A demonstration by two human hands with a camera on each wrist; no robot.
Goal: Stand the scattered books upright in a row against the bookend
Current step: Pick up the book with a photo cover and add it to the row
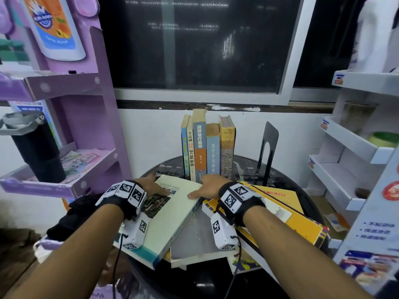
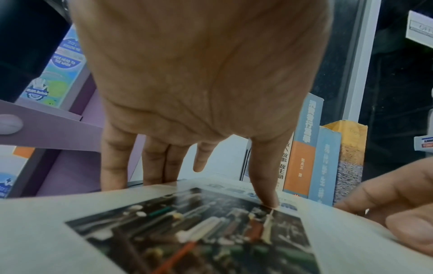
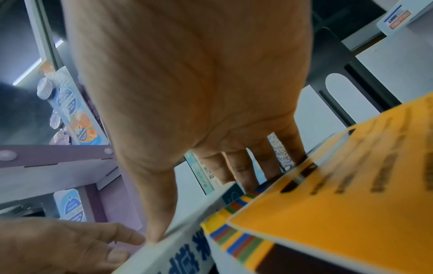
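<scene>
A pale green book (image 1: 172,212) lies tilted at the front left of the round black table (image 1: 248,167). My left hand (image 1: 154,186) holds its far left corner, with the thumb pressing the cover (image 2: 267,194) and the fingers (image 2: 112,163) reaching over the edge. My right hand (image 1: 205,187) grips the spine side (image 3: 178,246), thumb on top and fingers down beside the spine. Several books (image 1: 207,147) stand upright in a row at the back. The black bookend (image 1: 268,143) stands to their right, a gap apart. Yellow books (image 1: 280,203) lie flat on the right.
A white book (image 1: 194,240) lies flat under the pale one. A purple shelf unit (image 1: 90,126) with a black tumbler (image 1: 36,152) stands close on the left. White shelves (image 1: 345,169) stand on the right, and a wall and window lie behind.
</scene>
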